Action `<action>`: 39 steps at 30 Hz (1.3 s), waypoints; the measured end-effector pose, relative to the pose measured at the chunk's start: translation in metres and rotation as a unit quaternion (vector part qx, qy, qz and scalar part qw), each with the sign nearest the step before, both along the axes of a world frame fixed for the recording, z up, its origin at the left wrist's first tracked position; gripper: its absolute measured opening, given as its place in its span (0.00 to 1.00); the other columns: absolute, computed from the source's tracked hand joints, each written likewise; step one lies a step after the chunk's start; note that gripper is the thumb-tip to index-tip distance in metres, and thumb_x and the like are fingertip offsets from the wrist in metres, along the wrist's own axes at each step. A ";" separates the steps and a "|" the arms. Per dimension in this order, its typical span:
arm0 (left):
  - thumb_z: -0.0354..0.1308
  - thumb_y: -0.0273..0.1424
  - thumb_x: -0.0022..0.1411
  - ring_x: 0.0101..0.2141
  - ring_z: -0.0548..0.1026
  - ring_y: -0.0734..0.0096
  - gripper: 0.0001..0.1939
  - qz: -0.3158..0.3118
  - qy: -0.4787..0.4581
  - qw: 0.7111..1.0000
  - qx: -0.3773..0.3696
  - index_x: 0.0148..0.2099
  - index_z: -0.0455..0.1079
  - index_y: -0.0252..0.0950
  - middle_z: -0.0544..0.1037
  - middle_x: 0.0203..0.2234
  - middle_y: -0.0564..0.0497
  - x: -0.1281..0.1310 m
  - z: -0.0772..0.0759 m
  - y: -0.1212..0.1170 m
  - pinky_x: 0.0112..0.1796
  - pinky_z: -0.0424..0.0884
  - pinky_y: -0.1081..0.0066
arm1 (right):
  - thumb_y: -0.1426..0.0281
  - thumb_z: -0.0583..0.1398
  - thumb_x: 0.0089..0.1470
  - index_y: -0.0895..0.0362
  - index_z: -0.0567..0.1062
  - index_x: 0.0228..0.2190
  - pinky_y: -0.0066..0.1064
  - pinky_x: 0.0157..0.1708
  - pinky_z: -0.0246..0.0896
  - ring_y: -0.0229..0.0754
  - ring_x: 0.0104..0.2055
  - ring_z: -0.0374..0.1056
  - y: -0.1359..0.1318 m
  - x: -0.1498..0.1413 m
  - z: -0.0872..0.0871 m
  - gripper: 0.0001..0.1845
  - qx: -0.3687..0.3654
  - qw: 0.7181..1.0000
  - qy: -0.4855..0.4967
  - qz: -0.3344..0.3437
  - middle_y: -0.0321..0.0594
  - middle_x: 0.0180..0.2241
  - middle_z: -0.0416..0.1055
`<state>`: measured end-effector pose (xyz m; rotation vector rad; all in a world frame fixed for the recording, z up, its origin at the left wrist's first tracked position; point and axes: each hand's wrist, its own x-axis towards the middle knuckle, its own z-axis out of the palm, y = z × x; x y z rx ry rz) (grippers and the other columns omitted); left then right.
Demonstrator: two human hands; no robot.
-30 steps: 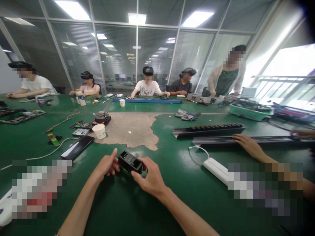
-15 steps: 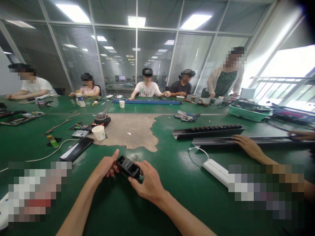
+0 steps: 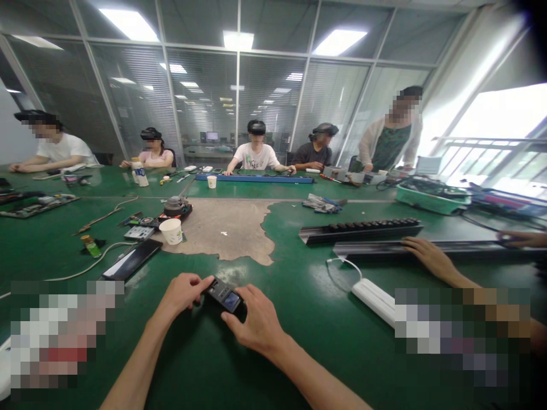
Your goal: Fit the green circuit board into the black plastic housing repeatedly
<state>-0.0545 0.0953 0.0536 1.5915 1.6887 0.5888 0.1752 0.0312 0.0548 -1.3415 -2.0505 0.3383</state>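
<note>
A small black rectangular module with socket-like openings in its upper face is held between my hands, low over the green table. My left hand is closed on its left end, the thumb along the top corner. Round the right end curls my right hand, with fingers at the far edge and the thumb on the near side. A bluish sheen shows on the larger opening at the right. The underside of the module is hidden.
A paper cup and a black phone-like slab lie to the left. On the right are a white power strip, black metal rails and a co-worker's hand. Gloves lie further back; several people sit beyond.
The module has tilted slightly, and a bluish sheen now shows on it. My left thumb has come down from its raised position onto the module's end.
</note>
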 end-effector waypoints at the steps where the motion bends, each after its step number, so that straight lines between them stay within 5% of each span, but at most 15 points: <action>1: 0.51 0.66 0.51 0.15 0.69 0.72 0.35 -0.001 0.003 1.000 -0.001 0.28 0.72 0.36 0.76 0.18 0.50 0.000 0.000 0.000 0.19 0.58 0.75 | 0.60 0.65 0.49 0.54 0.72 0.43 0.38 0.43 0.63 0.46 0.41 0.66 0.000 -0.001 -0.001 0.20 -0.001 1.000 0.000 -0.001 0.41 0.38 0.69; 10: 0.50 0.67 0.51 0.16 0.70 0.70 0.36 -0.005 -0.010 1.000 -0.014 0.28 0.71 0.35 0.76 0.20 0.48 0.000 -0.002 0.001 0.16 0.55 0.76 | 0.62 0.64 0.50 0.54 0.73 0.39 0.37 0.43 0.63 0.46 0.40 0.66 -0.001 -0.003 -0.003 0.15 -0.005 1.000 -0.002 -0.010 0.40 0.36 0.69; 16: 0.46 0.69 0.49 0.17 0.72 0.66 0.43 0.049 -0.052 0.997 -0.020 0.35 0.73 0.32 0.78 0.21 0.44 -0.003 -0.002 0.002 0.16 0.59 0.73 | 0.62 0.65 0.48 0.54 0.73 0.40 0.37 0.43 0.63 0.46 0.41 0.66 0.000 -0.003 -0.003 0.17 -0.007 1.000 0.018 -0.006 0.41 0.37 0.70; 27: 0.45 0.70 0.48 0.17 0.72 0.67 0.44 0.049 -0.093 0.994 -0.029 0.35 0.73 0.31 0.79 0.22 0.43 -0.004 -0.001 0.002 0.16 0.58 0.74 | 0.65 0.62 0.53 0.55 0.73 0.46 0.30 0.29 0.63 0.39 0.30 0.65 0.009 0.007 0.018 0.18 0.027 0.983 0.183 -0.018 0.40 0.36 0.72; 39: 0.47 0.70 0.47 0.16 0.70 0.70 0.45 0.043 -0.093 0.993 -0.058 0.36 0.73 0.28 0.79 0.23 0.41 -0.002 0.004 0.000 0.16 0.55 0.75 | 0.66 0.62 0.52 0.58 0.72 0.49 0.44 0.52 0.63 0.52 0.50 0.67 0.032 0.021 -0.013 0.22 -0.006 0.992 0.068 -0.105 0.49 0.47 0.72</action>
